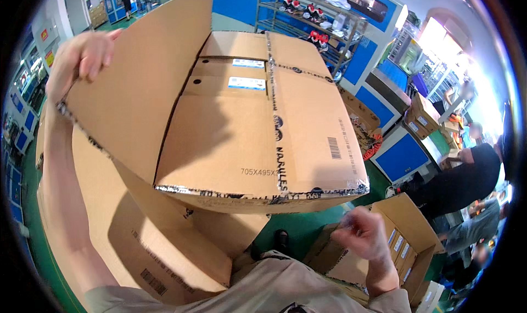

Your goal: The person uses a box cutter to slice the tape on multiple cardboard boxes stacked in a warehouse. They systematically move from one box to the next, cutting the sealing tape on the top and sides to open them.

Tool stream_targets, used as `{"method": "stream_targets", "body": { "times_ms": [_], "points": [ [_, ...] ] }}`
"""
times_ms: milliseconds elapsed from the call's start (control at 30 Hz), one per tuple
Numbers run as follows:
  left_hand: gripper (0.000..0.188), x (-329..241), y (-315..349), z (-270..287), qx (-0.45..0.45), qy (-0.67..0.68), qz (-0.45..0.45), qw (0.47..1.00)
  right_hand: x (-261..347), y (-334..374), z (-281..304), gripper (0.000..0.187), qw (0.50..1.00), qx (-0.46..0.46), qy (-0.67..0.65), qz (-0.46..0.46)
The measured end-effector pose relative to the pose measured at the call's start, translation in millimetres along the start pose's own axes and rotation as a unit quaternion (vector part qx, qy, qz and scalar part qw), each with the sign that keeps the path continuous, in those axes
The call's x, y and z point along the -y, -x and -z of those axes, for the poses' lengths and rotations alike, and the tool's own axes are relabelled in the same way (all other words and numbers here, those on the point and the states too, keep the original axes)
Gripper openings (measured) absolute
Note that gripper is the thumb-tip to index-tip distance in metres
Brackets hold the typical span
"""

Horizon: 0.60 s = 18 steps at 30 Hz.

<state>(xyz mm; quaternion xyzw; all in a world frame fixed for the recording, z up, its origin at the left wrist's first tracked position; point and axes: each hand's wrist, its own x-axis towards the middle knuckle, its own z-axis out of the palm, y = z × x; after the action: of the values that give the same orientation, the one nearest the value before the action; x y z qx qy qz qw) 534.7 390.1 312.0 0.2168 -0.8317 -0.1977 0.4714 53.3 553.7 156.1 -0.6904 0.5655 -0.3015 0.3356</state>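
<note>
Green floor [307,226], workshop. Right hand [365,233]: curled, blurred; cannot tell whether holding anything. Large carton [219,134]: before the torso, smaller boxes [219,87] inside. Left hand [85,58]: gripping the carton's raised flap [148,82] by its edge. Beyond: shoe rack [258,11].

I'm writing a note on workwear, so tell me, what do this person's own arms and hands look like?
The left hand and right hand are bare, with no gloves visible; the right is blurred. Both forearms are uncovered, without visible watch or band. Short greyish-beige sleeves match the shirt.
</note>
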Motion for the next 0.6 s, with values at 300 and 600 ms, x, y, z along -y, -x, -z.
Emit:
{"method": "stream_targets", "body": {
  "times_ms": [300, 600],
  "points": [
    [0.066, -15, -1, -73, 0.091, -0.157, 0.058, 0.982, -141, -41, 28, 0.023, 0.886, -0.332, -0.282, -0.160],
    [0.074, -12, 8, -210, 0.350, -0.217, 0.101, 0.906, -142, -59, -21, 0.027, 0.831, -0.319, -0.444, -0.100]
  ]
}}
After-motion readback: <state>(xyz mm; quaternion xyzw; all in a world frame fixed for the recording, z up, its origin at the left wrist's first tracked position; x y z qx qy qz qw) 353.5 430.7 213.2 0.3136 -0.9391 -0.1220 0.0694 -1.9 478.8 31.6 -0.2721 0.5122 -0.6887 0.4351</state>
